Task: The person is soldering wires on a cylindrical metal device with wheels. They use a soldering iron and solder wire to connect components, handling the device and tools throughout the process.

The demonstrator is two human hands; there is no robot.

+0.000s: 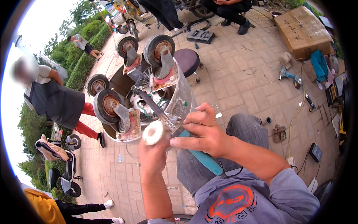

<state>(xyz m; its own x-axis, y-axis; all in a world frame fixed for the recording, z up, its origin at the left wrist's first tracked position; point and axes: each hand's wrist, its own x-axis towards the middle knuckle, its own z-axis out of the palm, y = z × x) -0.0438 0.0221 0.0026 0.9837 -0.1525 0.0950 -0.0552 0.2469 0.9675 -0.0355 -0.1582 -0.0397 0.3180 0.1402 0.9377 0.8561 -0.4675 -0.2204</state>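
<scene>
beside the upturned drum (pixel 188 93), the left hand (pixel 154 154) clasps a white roll (pixel 153 132) and the right hand (pixel 207 136) pinches a teal-handled tool (pixel 205 161); keeping both steady should help.

Facing drum (pixel 188 93) just ahead of left hand (pixel 154 153) and right hand (pixel 207 134). Having wheels (pixel 160 50) jutting above rim, narrowing access into drum from above. Meeting stool (pixel 185 61) beyond drum. Having little room between hands. Being hemmed in at right by knee (pixel 244 128). Having open paving (pixel 238 78) right of drum, reaching to drill (pixel 291 76). Meeting cap (pixel 268 120) and metal block (pixel 279 133) past knee.
</scene>
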